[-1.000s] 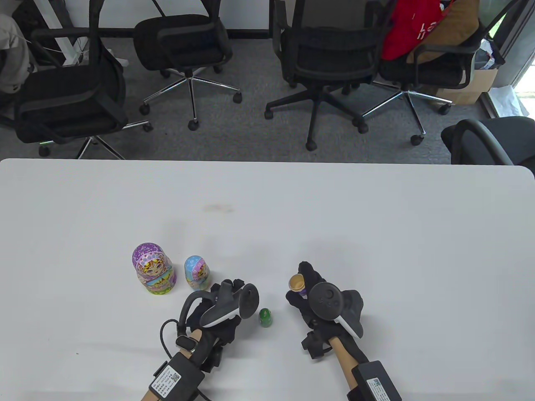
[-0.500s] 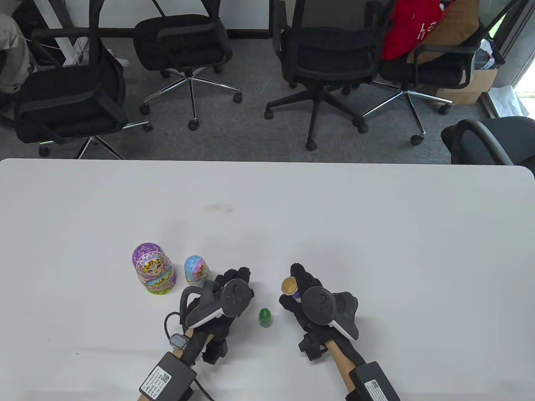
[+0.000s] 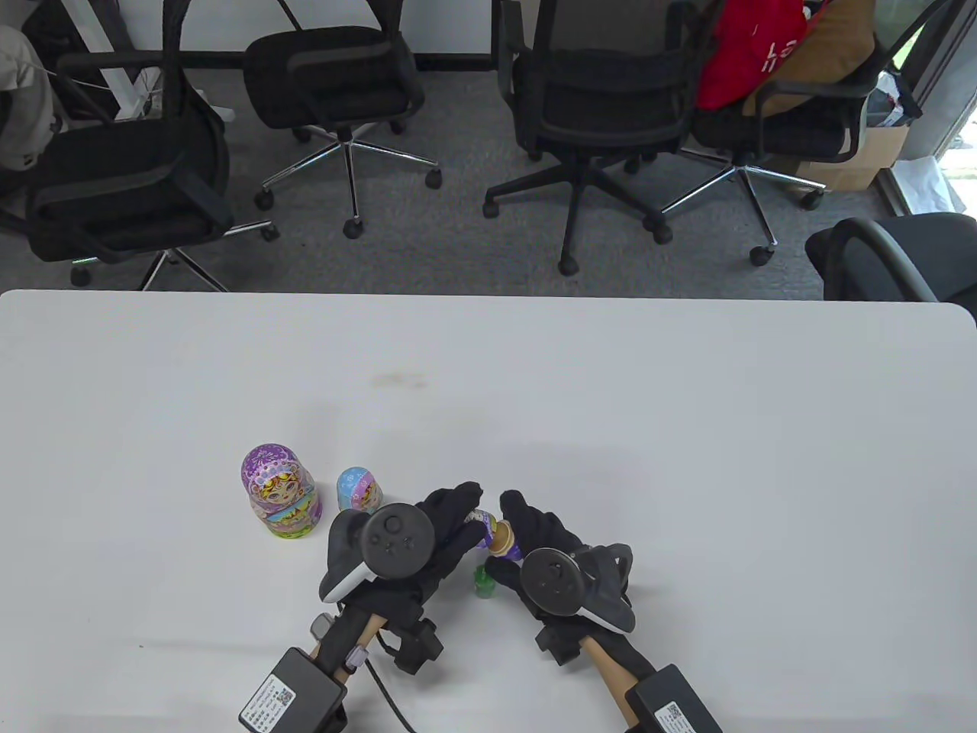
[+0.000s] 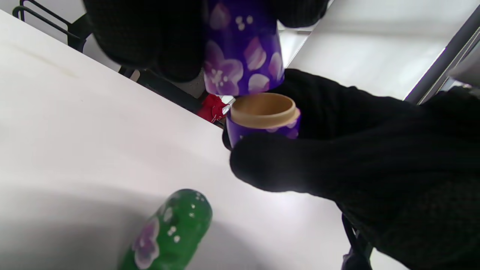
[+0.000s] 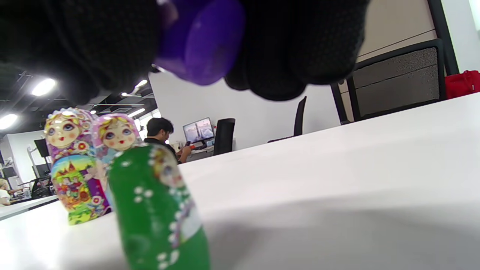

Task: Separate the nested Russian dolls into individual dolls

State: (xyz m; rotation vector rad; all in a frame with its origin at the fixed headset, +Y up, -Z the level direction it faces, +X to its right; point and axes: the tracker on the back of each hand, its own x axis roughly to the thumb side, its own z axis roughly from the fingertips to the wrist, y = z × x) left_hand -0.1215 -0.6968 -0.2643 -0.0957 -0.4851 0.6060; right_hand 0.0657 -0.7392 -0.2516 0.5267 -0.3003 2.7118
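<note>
My left hand (image 3: 462,519) grips the purple doll's top half (image 3: 481,522), which also shows in the left wrist view (image 4: 242,56). My right hand (image 3: 513,534) grips the purple bottom half (image 3: 504,540) with its bare wooden rim (image 4: 263,109). The two halves are held close together, a small gap between them, just above the table. A small green doll (image 3: 483,582) stands on the table below and between the hands and also shows in the right wrist view (image 5: 157,210).
A large purple doll (image 3: 278,492) and a smaller blue doll (image 3: 359,489) stand side by side left of my left hand. The white table (image 3: 687,427) stretches far and right. Office chairs stand beyond its far edge.
Both hands moved toward each other. The right hand carried the bottom half left, and the left hand came right with the top half, so the halves now nearly meet above the green doll.
</note>
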